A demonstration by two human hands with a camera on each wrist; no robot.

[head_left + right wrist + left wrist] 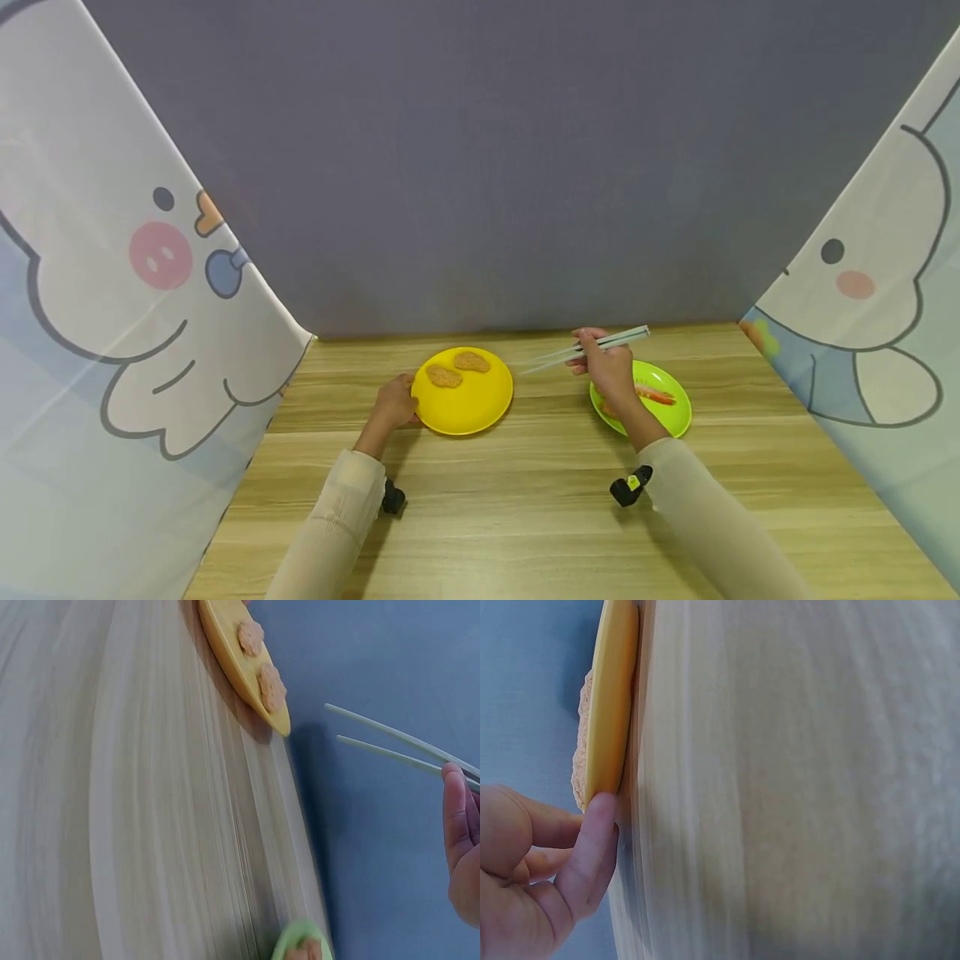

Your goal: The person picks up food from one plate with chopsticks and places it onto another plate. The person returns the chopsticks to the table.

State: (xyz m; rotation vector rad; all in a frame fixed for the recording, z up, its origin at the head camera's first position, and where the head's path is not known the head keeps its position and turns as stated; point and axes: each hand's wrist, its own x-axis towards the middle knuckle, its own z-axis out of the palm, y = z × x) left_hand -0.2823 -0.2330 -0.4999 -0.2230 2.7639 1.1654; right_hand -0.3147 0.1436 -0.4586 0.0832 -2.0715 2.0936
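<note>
My left hand (396,400) pinches the left rim of a yellow plate (465,412) on the table; its fingertips (600,810) show right at the plate's edge in the left wrist view. Two brown breaded pieces, like nuggets, lie on the plate: one nugget (444,377) to the left, another nugget (472,361) toward the back. My right hand (611,367) grips a pair of pale chopsticks (397,750), with their tips apart and nothing between them. The tips point left toward the yellow plate, above the table.
Under my right forearm stands a green plate (681,417), partly hidden. It bears a red-and-white strip (656,395) and a brown piece (607,409). A grey wall (480,167) rises behind the wooden table (495,517), with cartoon-printed cloths on both sides.
</note>
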